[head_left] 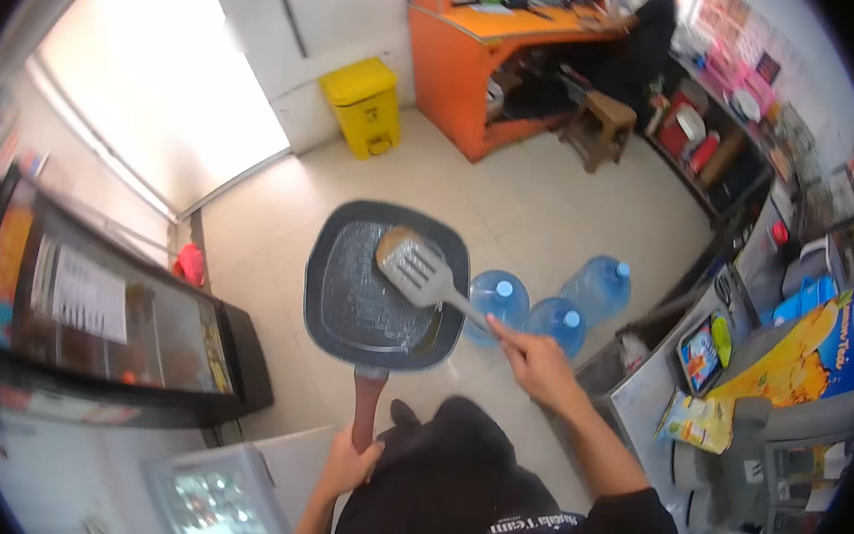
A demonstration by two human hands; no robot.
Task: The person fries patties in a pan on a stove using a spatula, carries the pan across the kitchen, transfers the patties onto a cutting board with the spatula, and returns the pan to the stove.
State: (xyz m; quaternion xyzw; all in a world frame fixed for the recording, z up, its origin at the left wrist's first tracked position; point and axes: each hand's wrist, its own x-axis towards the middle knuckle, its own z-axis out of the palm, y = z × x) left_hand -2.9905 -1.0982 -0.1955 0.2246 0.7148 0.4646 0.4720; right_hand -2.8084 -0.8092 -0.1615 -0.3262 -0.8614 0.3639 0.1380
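Note:
A square dark frying pan [360, 292] is held out over the floor, its inside shiny as if oiled. My left hand [350, 459] is wrapped round the pan's reddish-brown handle [366, 403]. Between the fingers of my right hand [538, 364] is the handle of a grey slotted spatula [421, 275]. The spatula's head lies over the pan's upper right part. A round brown piece of food [391, 239] shows at the head's far edge, partly hidden beneath it; its kind is unclear.
Several blue water bottles [598, 286] stand on the floor beyond my right hand. A glass-fronted display fridge [248, 373] is at left, a cluttered counter [642, 404] at right. Farther off are a yellow bin [362, 111], an orange desk [447, 78], a stool [601, 125] and a person in dark clothes [649, 34].

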